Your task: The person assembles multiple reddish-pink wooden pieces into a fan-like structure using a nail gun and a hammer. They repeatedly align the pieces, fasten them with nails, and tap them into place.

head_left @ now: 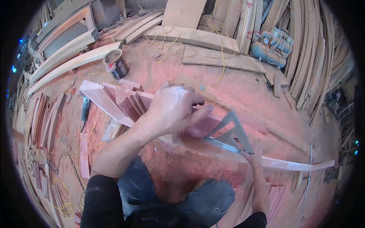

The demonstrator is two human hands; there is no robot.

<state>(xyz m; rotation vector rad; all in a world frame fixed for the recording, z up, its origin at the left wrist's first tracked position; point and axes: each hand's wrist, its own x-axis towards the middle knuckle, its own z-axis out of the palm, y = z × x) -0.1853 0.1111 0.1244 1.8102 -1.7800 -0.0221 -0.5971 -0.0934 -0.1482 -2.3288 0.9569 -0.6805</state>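
Triangular metal square [243, 131] sits right of centre in my head view, over the long pinkish timber [281, 163] that runs off toward the right. I judge the square to be light and stiff, a thin plate that won't bend under finger pressure but could skate a little on a dusty wood face. Its corners look the most exposed to knocks. I'd take hold of it by the thicker lower edge or by a corner, leaving the sloping side free of fingers.

The right hand [254, 157] does just that: thumb and fingers are closed on the square's lower right corner, with the palm just below it and the forearm coming up from the lower edge. I read that as a pinch rather than a full fist.

The left hand [175, 106] hangs above the timber, left of the square and apart from it. Its fingers are curled, with a small gap between thumb and forefinger. The palm faces away from me and the fingertips are partly hidden, so I can't tell whether it grasps something slim.

Pink sawdust covers the floor around the work, and a dark bucket [121, 70] stands beyond, to the upper left.
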